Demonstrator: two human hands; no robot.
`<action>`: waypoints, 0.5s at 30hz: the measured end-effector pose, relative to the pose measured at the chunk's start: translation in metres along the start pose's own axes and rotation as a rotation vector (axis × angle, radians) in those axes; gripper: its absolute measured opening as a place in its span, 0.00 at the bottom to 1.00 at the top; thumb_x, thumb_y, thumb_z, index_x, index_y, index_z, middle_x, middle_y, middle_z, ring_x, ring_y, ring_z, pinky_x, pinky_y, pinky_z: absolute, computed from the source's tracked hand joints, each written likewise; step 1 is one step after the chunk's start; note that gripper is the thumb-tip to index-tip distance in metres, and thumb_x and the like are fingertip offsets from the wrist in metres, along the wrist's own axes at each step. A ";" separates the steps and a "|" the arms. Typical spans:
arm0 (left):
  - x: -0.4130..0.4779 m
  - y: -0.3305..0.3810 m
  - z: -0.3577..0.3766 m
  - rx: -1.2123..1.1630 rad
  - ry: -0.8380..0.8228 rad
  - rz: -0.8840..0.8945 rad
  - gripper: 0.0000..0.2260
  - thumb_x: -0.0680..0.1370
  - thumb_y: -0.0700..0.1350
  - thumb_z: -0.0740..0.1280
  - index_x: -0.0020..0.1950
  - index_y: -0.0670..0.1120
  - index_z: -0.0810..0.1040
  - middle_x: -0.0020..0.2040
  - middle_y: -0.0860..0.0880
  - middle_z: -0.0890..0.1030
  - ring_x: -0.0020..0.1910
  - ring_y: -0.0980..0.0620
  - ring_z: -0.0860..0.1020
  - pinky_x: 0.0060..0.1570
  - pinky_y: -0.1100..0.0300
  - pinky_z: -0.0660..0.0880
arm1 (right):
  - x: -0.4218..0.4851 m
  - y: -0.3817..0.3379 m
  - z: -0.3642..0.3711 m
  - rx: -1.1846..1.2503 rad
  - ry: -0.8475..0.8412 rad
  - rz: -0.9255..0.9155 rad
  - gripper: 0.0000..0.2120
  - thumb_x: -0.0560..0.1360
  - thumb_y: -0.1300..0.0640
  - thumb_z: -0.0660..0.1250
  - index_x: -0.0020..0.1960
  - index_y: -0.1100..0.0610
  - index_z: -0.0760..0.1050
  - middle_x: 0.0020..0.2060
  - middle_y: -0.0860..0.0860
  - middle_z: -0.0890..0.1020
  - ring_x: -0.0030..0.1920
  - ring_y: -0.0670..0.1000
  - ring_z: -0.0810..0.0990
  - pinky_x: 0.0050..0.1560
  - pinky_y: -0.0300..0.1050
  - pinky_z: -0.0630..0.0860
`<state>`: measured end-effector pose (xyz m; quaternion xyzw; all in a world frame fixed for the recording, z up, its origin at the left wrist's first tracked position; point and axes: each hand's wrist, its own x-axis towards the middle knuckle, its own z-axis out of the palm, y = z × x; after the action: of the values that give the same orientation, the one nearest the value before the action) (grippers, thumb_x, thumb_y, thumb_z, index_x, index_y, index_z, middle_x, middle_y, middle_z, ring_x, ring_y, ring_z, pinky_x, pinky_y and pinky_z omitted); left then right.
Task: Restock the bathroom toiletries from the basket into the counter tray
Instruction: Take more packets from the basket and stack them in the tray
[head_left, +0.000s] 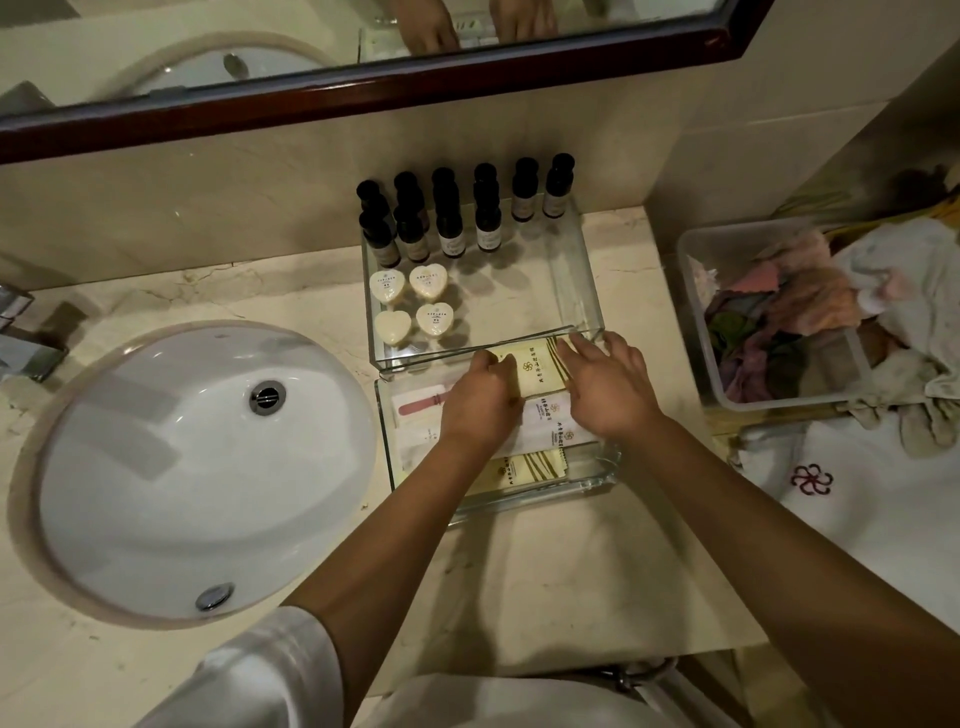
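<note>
At a marble bathroom counter (545, 571), a person steadies a cream toiletry packet (535, 370) over the nearer of two clear glass trays (519, 506), the left hand (480, 400) pinching its left edge with curled fingers and the right hand (605, 387) laid half-open across its right end. The packet sits between the two hands, its long axis running slantwise from the far rim toward the person, and both hands are equally close to it. Its resting slot looks to be just beneath, among white sachets (553, 421) and another striped cream packet (530, 467). The farther tray (587, 291) holds dark-capped bottles (449, 228) and heart-shaped soaps (410, 304). A plastic bin of crumpled cloths (779, 322) stands well to the right; no supply basket can be made out for certain. The wrists hide much of the nearer tray's contents, and the print on the packet is too small to read.
</note>
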<state>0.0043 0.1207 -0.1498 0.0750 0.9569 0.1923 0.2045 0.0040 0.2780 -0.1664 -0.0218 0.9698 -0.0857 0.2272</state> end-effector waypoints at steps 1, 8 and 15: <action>0.000 0.000 0.000 0.012 0.006 0.007 0.18 0.78 0.45 0.64 0.67 0.43 0.69 0.64 0.43 0.69 0.55 0.43 0.76 0.50 0.52 0.75 | 0.000 0.001 0.001 -0.007 0.009 -0.007 0.29 0.76 0.58 0.58 0.76 0.50 0.53 0.76 0.48 0.55 0.75 0.59 0.50 0.73 0.55 0.52; 0.000 0.001 0.000 0.001 0.030 0.003 0.19 0.78 0.45 0.64 0.67 0.43 0.69 0.63 0.43 0.70 0.55 0.41 0.76 0.51 0.51 0.74 | -0.005 0.004 0.007 0.034 0.129 -0.037 0.25 0.77 0.60 0.61 0.73 0.53 0.62 0.74 0.51 0.63 0.73 0.59 0.57 0.70 0.55 0.59; -0.003 -0.005 0.000 -0.033 0.067 0.036 0.19 0.77 0.48 0.65 0.66 0.43 0.70 0.64 0.44 0.70 0.54 0.42 0.76 0.52 0.52 0.75 | -0.014 0.005 0.006 0.115 0.220 -0.020 0.20 0.77 0.61 0.61 0.68 0.57 0.70 0.70 0.53 0.69 0.69 0.58 0.65 0.67 0.51 0.64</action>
<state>0.0069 0.1156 -0.1505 0.0826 0.9583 0.2142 0.1702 0.0193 0.2835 -0.1667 -0.0088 0.9821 -0.1455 0.1193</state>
